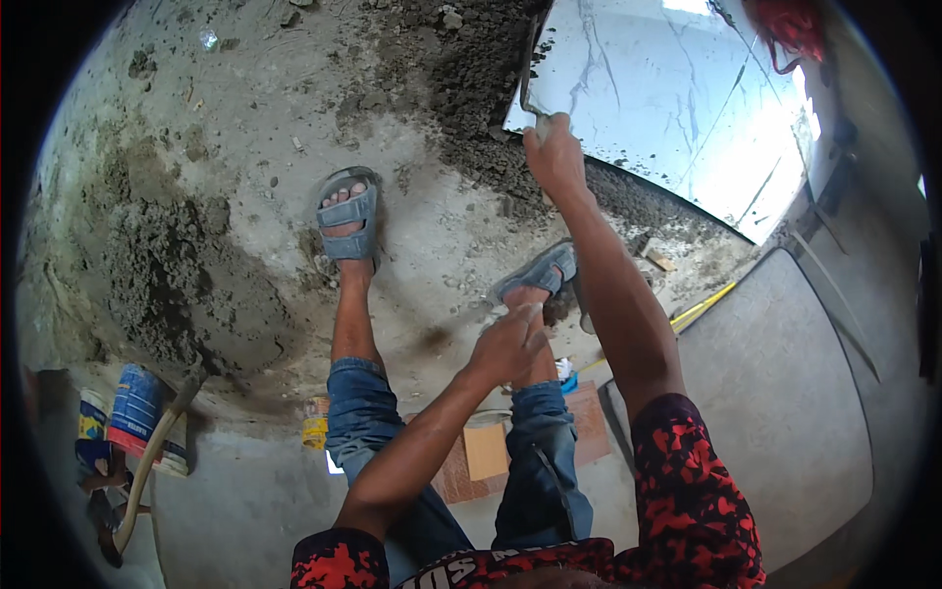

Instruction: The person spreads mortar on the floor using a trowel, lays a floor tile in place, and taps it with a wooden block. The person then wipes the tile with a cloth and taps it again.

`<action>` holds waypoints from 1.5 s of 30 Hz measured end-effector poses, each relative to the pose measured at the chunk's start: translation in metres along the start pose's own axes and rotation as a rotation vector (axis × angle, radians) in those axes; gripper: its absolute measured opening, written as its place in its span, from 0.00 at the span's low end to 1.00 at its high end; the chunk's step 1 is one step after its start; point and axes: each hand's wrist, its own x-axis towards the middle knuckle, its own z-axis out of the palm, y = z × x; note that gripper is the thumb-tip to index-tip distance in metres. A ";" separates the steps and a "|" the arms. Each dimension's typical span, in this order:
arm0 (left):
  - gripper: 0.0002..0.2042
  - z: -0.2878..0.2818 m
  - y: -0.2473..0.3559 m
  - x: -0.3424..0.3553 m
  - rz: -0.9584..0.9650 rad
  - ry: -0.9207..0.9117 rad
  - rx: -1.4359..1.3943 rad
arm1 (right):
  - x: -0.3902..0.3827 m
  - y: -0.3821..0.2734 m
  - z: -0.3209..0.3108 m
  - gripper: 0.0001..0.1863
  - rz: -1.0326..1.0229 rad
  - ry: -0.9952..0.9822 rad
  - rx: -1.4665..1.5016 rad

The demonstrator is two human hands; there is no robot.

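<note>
In the head view, a big, glossy, white veined tile (pixel 638 108) lies at the upper right, its left corner over dark, crumbly mortar (pixel 471 108). The right hand (pixel 556 152) is clamped on the pale handle of a small tool (pixel 541 122), whose dark, bent shank runs by the tile's left edge. The hand hides part of it, so it may be a trowel, but I cannot be sure. The step in hand seems to be working along that edge; the next move calls for a steady wrist and no knock to the corner. The left hand (pixel 508 346) holds nothing that shows, fingers loosely apart, over the right shin.

Loose crumbs along the tile's near edge and on its face could get in the way, and the right sandal (pixel 540 273) stands near too. Bright glare washes out the tile's right side. To the left sit a mortar heap (pixel 162 260), a hoe with a curved wooden handle (pixel 157 442) and a blue bucket (pixel 135 401); a grey panel (pixel 775 393) lies at the right.
</note>
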 end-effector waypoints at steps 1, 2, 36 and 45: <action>0.26 0.001 0.000 0.000 0.029 0.026 0.001 | 0.007 -0.002 0.010 0.20 0.042 0.049 0.033; 0.26 0.002 -0.001 0.000 0.058 0.052 0.001 | 0.011 -0.005 0.021 0.20 0.083 0.097 0.065; 0.27 -0.031 0.022 0.000 -0.031 -0.013 -0.033 | 0.044 -0.071 -0.017 0.23 -0.155 -0.427 0.089; 0.25 -0.038 0.031 0.001 -0.042 -0.007 -0.058 | 0.025 -0.048 -0.013 0.26 -0.406 -0.449 -0.099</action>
